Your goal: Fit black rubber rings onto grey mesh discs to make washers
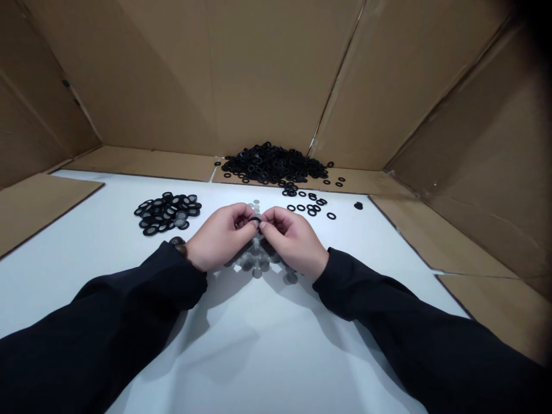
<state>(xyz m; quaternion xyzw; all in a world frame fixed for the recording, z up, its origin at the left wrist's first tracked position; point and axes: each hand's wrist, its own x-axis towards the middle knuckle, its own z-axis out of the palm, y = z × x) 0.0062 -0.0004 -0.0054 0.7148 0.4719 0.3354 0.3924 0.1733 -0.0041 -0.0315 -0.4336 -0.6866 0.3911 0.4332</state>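
Note:
Between the fingertips of both hands is a small black ring (256, 219), gripped from either side above the white table. My left hand (226, 233) pinches its left edge, and my right hand (293, 237) pinches its right edge. Beneath and between the hands lie several thin grey discs (257, 273), partly hidden by the fingers. Left of my left hand sits a pile of black rings with grey discs in them (167, 213). Whether the held ring has a disc in it I cannot tell.
A large heap of black rings (273, 164) rests against the back cardboard wall (267, 75). Loose rings (331, 216) are scattered in front of it on the right. Two small black pieces (358, 205) lie farther right. Cardboard flaps (431, 241) border the white table (267, 356).

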